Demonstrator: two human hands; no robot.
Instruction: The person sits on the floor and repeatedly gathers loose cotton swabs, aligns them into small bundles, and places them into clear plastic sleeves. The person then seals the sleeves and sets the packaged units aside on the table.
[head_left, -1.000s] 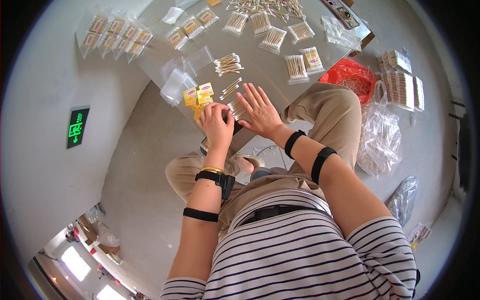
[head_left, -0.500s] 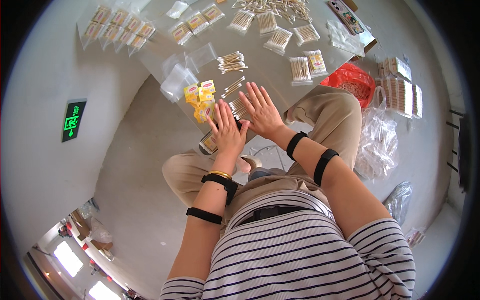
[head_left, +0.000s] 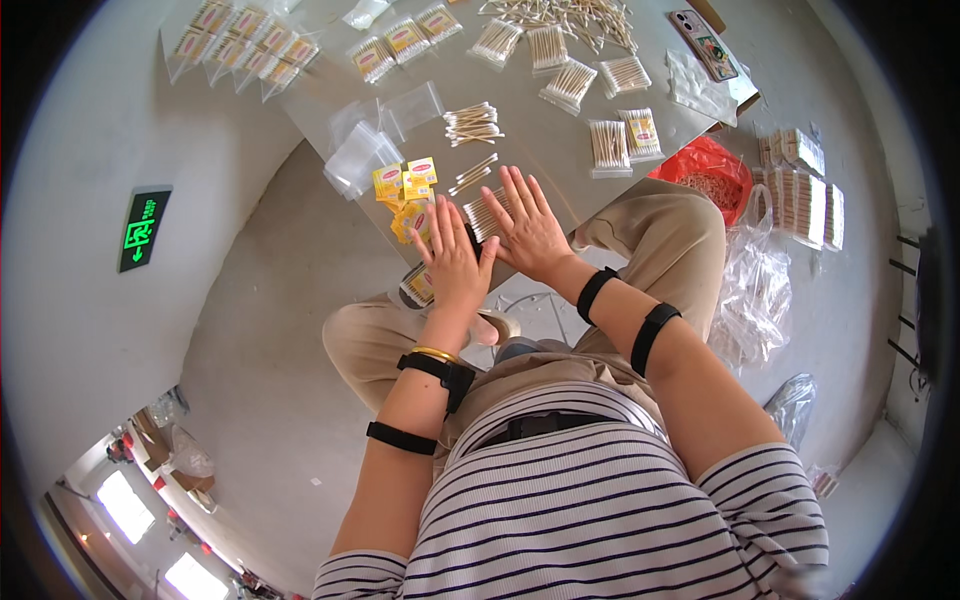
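My left hand (head_left: 452, 260) and my right hand (head_left: 530, 225) lie flat, fingers spread, on either side of a small row of cotton swabs (head_left: 484, 215) at the near edge of the grey table (head_left: 540, 170). Both palms press at the ends of the swabs. Yellow paper labels (head_left: 405, 185) lie just left of my left hand. A few loose swabs (head_left: 472, 172) and a small bundle (head_left: 472, 123) sit just beyond my fingers. Empty clear bags (head_left: 365, 152) lie to the far left of the labels.
Bagged swab packs (head_left: 245, 45) line the table's far left; more bundles (head_left: 620, 140) and a loose pile (head_left: 560, 12) lie at the back. A phone (head_left: 705, 42) rests far right. A red bag (head_left: 705, 170) and stacked packs (head_left: 800, 195) sit on the floor right of my knee.
My left hand has opened flat and moved next to the right hand, so both now flank the row of swabs. The view has shifted slightly.
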